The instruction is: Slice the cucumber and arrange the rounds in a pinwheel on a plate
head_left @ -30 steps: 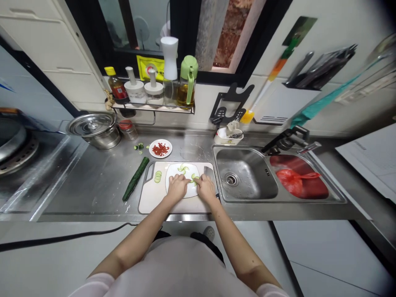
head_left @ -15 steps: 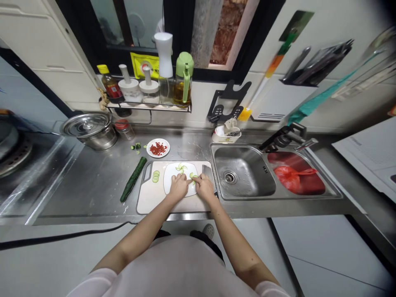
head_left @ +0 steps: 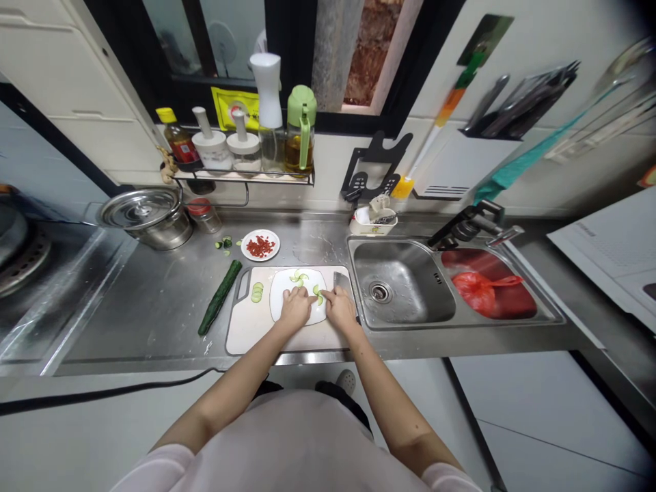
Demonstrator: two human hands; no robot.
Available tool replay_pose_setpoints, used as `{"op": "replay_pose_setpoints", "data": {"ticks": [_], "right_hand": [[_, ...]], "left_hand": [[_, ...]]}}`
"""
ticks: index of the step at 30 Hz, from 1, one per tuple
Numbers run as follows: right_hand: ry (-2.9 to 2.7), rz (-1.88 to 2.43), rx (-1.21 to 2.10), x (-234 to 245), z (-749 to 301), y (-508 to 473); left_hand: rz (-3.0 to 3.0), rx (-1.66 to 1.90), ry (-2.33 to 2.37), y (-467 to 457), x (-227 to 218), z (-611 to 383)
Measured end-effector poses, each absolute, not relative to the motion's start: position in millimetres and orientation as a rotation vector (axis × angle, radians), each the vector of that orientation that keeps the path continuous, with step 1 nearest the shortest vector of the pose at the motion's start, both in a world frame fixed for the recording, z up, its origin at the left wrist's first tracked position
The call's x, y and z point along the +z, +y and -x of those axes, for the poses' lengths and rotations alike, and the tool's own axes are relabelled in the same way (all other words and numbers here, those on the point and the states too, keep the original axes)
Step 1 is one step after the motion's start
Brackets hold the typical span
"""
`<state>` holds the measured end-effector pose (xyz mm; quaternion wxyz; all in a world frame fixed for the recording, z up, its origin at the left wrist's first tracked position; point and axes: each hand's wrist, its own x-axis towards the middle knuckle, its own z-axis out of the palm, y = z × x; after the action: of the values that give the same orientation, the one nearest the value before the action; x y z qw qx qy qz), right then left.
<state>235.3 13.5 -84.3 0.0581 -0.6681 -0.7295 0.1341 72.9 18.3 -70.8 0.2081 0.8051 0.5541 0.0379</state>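
Observation:
Over a white plate [head_left: 278, 301] lying on the cutting board [head_left: 246, 331], both hands are close together. My left hand [head_left: 296, 309] rests on the plate with its fingers apart and its thumb pointing right toward a few cucumber slices [head_left: 318, 294]. From the other side, my right hand [head_left: 339, 311] reaches the same slices with its index finger stretched out; neither hand grips anything. More cucumber slices [head_left: 298, 278] form a curved pattern at the plate's far side. A short row of overlapping cucumber slices [head_left: 257, 292] sits left of the plate. The knife blade [head_left: 341, 280] shows beyond my right hand.
A whole cucumber [head_left: 219, 298] lies left of the board. Behind it are a small plate [head_left: 260, 255] of chopped red pieces and cucumber scraps [head_left: 226, 243]. A lidded steel pot [head_left: 164, 229] stands back left. The double sink [head_left: 404, 321] is right, with a red bag [head_left: 476, 292].
The fingertips have drawn slightly apart at the slices on the plate's right side, and more of those slices now shows. The view has shifted a little.

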Motion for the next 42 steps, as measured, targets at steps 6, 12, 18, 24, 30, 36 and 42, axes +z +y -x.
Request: {"op": "replay_pose_setpoints", "data": {"ticks": [6, 12, 18, 24, 30, 36, 42], "right_hand": [[-1.979, 2.016, 0.423, -84.1, -238.6, 14.3], [-1.665, 1.84, 0.337, -68.7, -258.5, 3.8], [-1.604, 1.872, 0.359, -75.1, -267.4, -24.6], [-1.738, 1.88, 0.434, -87.0, -250.6, -47.1], [-1.807, 1.831, 0.423, -84.0, -242.0, -47.6], [-1.808, 1.793, 0.406, -84.3, -243.5, -45.1], [-1.83, 1.767, 0.413, -89.0, -240.2, -49.7]], "left_hand": [[-2.065, 0.29, 1.697, 14.5, -64.1, -69.9], [-1.779, 0.548, 2.009, -1.7, -62.4, -26.8], [-1.48, 0.442, 2.266, -17.5, -72.7, 30.0], [-1.41, 0.379, 2.353, -24.7, -85.2, 50.3], [-1.406, 0.369, 2.382, -12.2, -90.1, 47.7], [-1.4, 0.366, 2.405, 3.8, -91.8, 38.6], [-1.388, 0.423, 2.412, 4.7, -97.2, 34.0]]}}
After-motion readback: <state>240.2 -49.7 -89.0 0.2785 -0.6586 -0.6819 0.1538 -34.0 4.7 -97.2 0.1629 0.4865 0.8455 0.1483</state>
